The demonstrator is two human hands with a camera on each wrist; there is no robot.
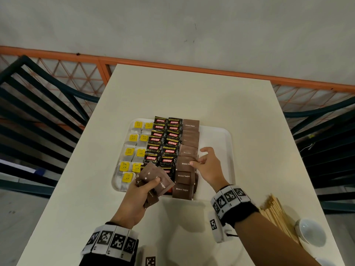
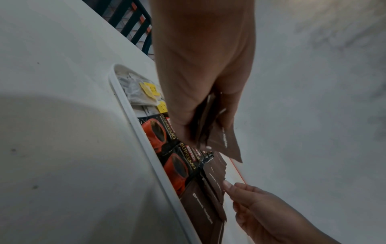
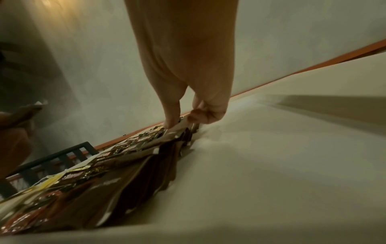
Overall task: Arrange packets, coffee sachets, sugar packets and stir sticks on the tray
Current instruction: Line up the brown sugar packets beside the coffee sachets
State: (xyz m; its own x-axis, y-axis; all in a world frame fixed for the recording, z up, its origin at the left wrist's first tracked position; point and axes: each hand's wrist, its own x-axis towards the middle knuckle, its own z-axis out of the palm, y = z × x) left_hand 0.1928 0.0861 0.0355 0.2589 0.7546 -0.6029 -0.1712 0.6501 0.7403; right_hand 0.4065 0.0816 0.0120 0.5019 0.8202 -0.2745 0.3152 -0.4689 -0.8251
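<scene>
- Head view: the counter [image 1: 172, 89] carries a white tray [image 1: 221, 135], on which most of the task is judged done, with its right part bare.
- Tea bags with yellow tags [image 1: 132, 150] are laid in two columns at the tray's left; black coffee sachets [image 1: 163, 143] fill two columns beside them.
- A column of brown sugar packets [image 1: 189, 150] is set just right of the sachets; this column is judged the step in hand.
- The stir sticks [image 1: 276, 214] are seen off the tray, on the counter's near right, beside a small white bowl [image 1: 310, 232]; placing them is judged left to do.
- The left hand [image 1: 134, 200] is curled round a held stack of sugar packets [image 1: 153, 181] above the tray's near edge.
- The right hand [image 1: 208, 166] has its fingers [image 1: 194, 163] pinched on a packet in the column, the thumb raised.
</scene>
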